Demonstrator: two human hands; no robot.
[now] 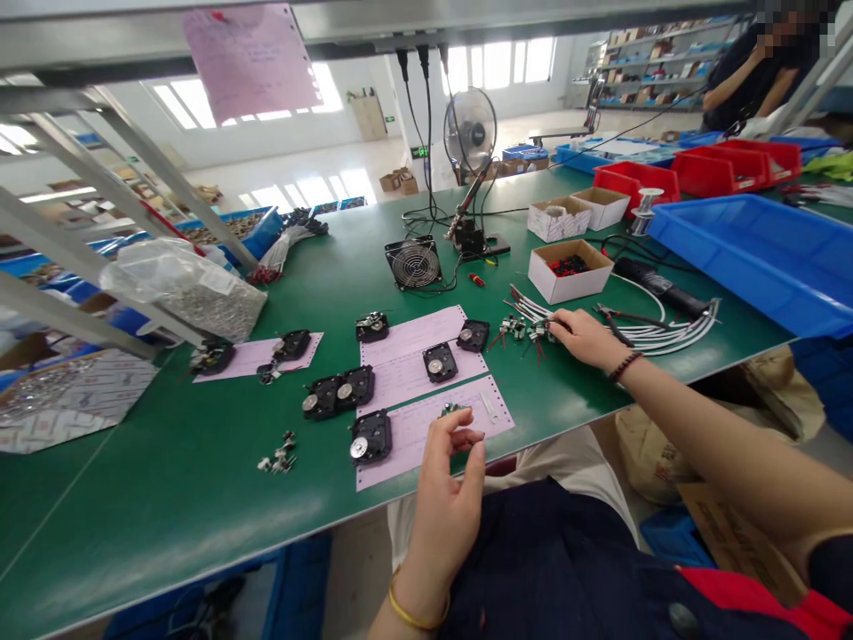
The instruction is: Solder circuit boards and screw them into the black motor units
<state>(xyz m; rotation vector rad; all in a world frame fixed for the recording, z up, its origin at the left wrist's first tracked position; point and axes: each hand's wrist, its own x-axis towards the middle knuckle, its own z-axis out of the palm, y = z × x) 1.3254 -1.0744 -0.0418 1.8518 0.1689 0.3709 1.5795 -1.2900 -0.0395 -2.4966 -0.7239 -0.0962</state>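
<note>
Pink sheets (426,373) carry several black assemblies (370,437), apparently finished. Left hand (448,480) pinches a small part (453,411); right hand (581,338) closes on loose wired pieces (526,329), many remaining.

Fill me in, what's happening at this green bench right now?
A person sits at the green-topped workbench. Their left hand pinches a small green-and-metal part above a pink paper sheet. Their right hand rests on a cluster of small red-and-white wired components. Several black square housings with round metal discs lie around the pink sheets. Another person stands at the far end.
</note>
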